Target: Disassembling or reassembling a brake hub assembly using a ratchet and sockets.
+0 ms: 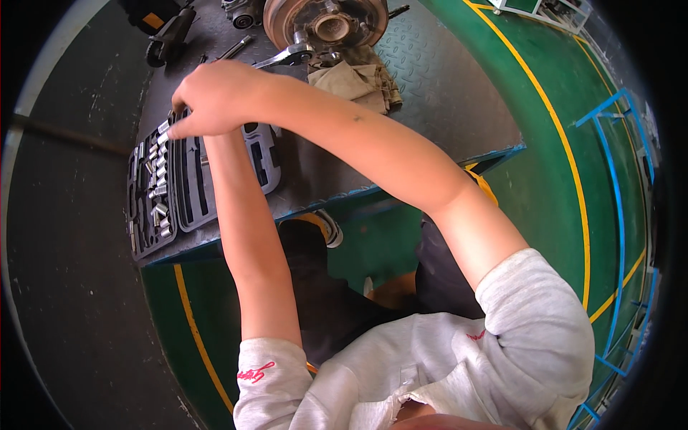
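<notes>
My right hand point(209, 97) is over an open black socket case point(192, 202), at its far end. Its thumb is apart from the bent fingers beside a row of silver sockets point(161, 183); I see nothing clearly held in it. My left hand is hidden behind it; only my left forearm point(244, 215) shows, rising across the case to the right hand. Whether the left hand holds anything cannot be seen.
The dark metal bench point(459, 122) bears a rusty brake hub point(330, 27), folded tan rags point(347, 86), long metal tools point(233, 47) and dark mechanical parts point(163, 44). At the right stands a blue metal frame point(618, 186) on the green, yellow-lined floor point(545, 179).
</notes>
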Tool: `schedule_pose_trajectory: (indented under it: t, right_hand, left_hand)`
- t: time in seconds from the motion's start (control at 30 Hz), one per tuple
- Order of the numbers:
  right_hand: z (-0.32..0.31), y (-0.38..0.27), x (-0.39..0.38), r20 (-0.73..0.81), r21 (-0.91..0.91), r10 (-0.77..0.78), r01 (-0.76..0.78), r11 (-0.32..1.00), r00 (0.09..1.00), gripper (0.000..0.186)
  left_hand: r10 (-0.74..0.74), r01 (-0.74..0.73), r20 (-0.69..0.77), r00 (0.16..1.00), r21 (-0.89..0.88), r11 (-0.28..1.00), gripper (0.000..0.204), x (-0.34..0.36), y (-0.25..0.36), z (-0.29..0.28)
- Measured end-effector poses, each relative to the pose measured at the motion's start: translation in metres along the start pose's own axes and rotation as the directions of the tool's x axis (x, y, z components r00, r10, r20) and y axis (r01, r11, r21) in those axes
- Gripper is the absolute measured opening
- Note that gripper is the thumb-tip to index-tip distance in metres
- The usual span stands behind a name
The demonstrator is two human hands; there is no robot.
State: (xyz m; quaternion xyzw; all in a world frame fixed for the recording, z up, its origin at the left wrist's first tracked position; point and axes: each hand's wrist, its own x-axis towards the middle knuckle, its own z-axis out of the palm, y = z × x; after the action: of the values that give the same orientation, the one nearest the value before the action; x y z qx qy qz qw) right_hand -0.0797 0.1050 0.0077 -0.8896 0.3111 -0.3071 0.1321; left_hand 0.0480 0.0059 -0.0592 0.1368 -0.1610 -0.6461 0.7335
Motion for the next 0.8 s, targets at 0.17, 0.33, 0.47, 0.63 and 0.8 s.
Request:
schedule_pose_trajectory:
  t: [0.17,0.33,0.47,0.63,0.8]
  right_hand:
    - [-0.044,0.014,-0.014,-0.497,0.266,0.202,-0.074,0.961,0.844,0.054]
    - [-0.065,0.063,-0.032,-0.578,0.647,0.38,0.122,0.753,0.722,0.055]
    - [-0.087,0.118,-0.055,-0.392,0.92,0.814,0.184,0.346,0.429,0.061]
    - [-0.091,0.195,-0.088,0.054,0.898,0.907,0.376,-0.227,0.418,0.044]
    - [-0.073,0.218,-0.1,0.048,0.925,0.972,0.358,-0.13,0.23,0.035]
  left_hand:
    - [0.066,-0.078,0.159,0.985,0.07,0.994,0.072,-0.008,-0.004,0.048]
    - [0.071,-0.302,0.438,0.896,0.484,0.821,0.094,-0.059,-0.078,0.115]
    - [-0.34,0.334,0.609,0.717,0.128,0.934,0.087,-0.078,-0.123,0.131]
    - [0.05,-0.092,0.209,0.977,0.197,0.976,0.065,-0.054,-0.13,0.138]
    - [0.373,-0.449,0.273,0.887,0.326,0.832,0.062,-0.027,-0.065,0.127]
